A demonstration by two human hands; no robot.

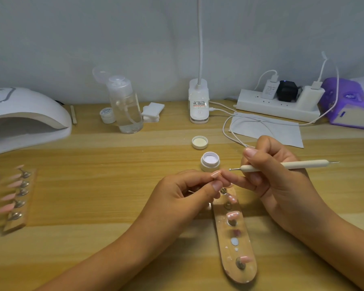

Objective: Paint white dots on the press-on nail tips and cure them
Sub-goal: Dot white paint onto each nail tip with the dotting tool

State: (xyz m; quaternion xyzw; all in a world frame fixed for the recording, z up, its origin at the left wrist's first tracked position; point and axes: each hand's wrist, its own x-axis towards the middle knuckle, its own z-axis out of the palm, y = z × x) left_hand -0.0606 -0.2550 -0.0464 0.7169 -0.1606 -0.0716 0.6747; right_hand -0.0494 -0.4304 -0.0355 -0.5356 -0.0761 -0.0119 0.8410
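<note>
My left hand [187,194] pinches a small pink nail tip on a stand, largely hidden by the fingers, above the far end of a clear holder strip [234,240]. That strip carries several pink nail tips [232,215] on metal stands. My right hand [275,177] grips a cream dotting pen [282,165], its ball tip close to the pinched nail. An open jar of white gel [210,161] stands just behind my fingers, its lid [199,142] further back.
A white curing lamp [23,116] sits at the far left. A second strip of pink nail tips [17,196] lies at the left. A clear pump bottle [125,106], cotton pads [152,111], desk lamp base [199,101], power strip [277,106] with cables and a purple box [349,103] line the back.
</note>
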